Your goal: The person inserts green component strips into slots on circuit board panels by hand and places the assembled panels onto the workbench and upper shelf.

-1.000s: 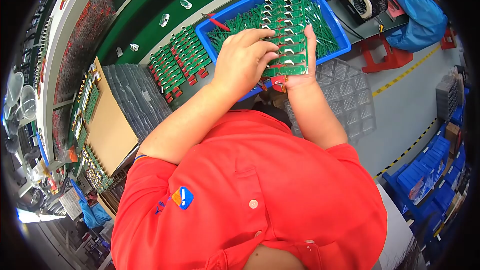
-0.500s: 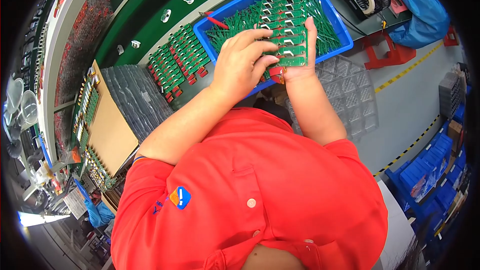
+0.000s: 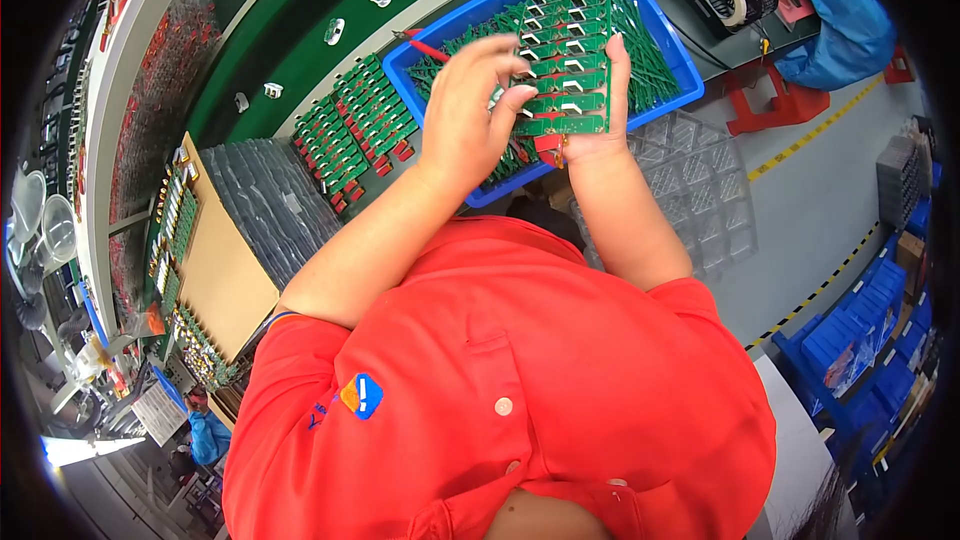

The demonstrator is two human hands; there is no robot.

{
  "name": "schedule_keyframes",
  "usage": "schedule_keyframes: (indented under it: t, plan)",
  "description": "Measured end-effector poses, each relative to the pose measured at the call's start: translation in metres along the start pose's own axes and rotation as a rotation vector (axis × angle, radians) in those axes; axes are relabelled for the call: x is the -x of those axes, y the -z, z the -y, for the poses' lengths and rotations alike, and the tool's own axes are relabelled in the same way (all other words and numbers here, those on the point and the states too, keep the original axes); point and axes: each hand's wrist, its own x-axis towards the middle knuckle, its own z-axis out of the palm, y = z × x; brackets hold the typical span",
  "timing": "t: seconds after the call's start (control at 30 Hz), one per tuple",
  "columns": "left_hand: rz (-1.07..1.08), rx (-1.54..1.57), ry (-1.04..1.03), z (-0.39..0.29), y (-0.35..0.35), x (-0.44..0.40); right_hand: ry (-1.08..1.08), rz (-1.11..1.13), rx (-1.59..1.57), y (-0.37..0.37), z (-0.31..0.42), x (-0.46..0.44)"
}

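Observation:
My right hand (image 3: 608, 130) grips a green circuit board panel (image 3: 575, 85) along its right side and lower end, with the thumb stretched up the edge. The panel is tilted above a blue bin (image 3: 692, 90) and carries rows of white-framed parts; a red piece (image 3: 549, 144) shows at its lower end. At the panel's left edge is my left hand (image 3: 468, 105), fingers curved and thumb apart from them, the fingertips slightly blurred. Nothing clearly shows in its grasp. Thin green strips (image 3: 645, 50) fill the bin beneath.
Board panels with red ends (image 3: 335, 145) lie on the bench left of the bin. A red-handled tool (image 3: 430, 50) rests at the bin's left rim. Dark stacked sheets (image 3: 270, 200) stand farther left, and a clear plastic tray (image 3: 700, 190) lies at lower right.
My left hand has drawn back a little to the left from the panel, its thumb and fingers now farther apart. My right hand holds the panel nearly in the same place.

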Motion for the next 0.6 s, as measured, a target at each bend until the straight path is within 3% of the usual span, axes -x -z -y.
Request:
schedule_keyframes:
  t: [0.1,0.2,0.33,0.47,0.6]
  plan:
    - [-0.042,-0.024,-0.068,-0.007,0.003,-0.007,0.058,-0.158,0.171,-0.010,-0.004,0.004]
    - [0.098,-0.030,-0.185,-0.019,0.001,-0.004,0.116,-0.252,0.227,-0.007,-0.012,0.001]
    - [0.140,-0.145,-0.243,-0.035,-0.006,-0.001,0.084,-0.267,0.209,-0.008,-0.018,0.005]
    - [0.170,-0.084,-0.226,-0.024,-0.009,0.000,0.097,-0.239,0.211,-0.006,-0.019,0.005]
    - [0.050,-0.020,-0.107,-0.024,-0.010,-0.005,0.179,-0.208,0.275,-0.009,-0.024,0.006]
